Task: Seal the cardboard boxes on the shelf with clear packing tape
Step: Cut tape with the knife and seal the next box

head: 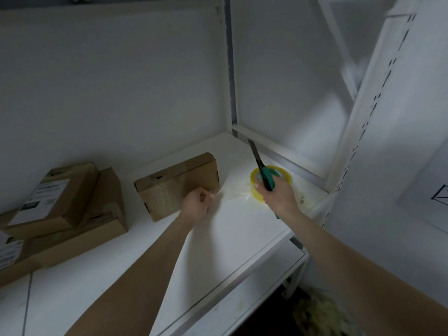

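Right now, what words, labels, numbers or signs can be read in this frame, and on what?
Nothing reads clearly.
Shipping label on the top stacked box: print and a barcode-like patch, too blurred.
Second label at the left edge: too blurred.
Black line symbol on the white panel: cut off by the frame, no letters.
No print seen on the taped box, tape roll or knife.
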Demonstrator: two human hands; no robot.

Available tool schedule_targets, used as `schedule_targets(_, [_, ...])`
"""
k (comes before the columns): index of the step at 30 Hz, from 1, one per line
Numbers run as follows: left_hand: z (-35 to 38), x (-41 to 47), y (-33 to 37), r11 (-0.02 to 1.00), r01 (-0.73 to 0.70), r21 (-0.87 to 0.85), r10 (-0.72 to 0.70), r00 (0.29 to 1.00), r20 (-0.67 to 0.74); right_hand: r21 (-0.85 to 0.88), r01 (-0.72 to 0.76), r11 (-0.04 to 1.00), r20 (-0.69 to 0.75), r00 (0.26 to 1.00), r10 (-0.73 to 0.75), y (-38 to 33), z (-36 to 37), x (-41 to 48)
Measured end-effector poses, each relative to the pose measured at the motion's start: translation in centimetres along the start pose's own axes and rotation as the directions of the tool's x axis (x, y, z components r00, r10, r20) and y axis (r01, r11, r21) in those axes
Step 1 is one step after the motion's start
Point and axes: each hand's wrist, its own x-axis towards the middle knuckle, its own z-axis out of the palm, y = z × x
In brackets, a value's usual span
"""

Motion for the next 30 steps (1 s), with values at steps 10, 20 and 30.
schedule_targets(10, [-0.4, 2.3, -0.6, 0.982, 0.022, 0.189, -0.025, 1.000, 0.016, -0.341, -0.027, 0.940, -0.032, 0.999, 0.018, 0.8, 1.8, 1.6])
schedule_targets(20, [0.2, 1.9, -1.6, 0.984, 0.016, -0.178, -0.042, 0.989, -0.144, -0.340, -0.049, 0.939, 0.084, 0.993, 0.082, 1.8, 0.8, 5.2])
schedule_targets(30, [1.0, -1.4, -0.9, 0.934, -0.039, -0.356, -0.044, 0.974, -0.222, -0.334, -0.022, 0.942, 0.166, 0.983, 0.082, 1.4, 0.0, 5.0])
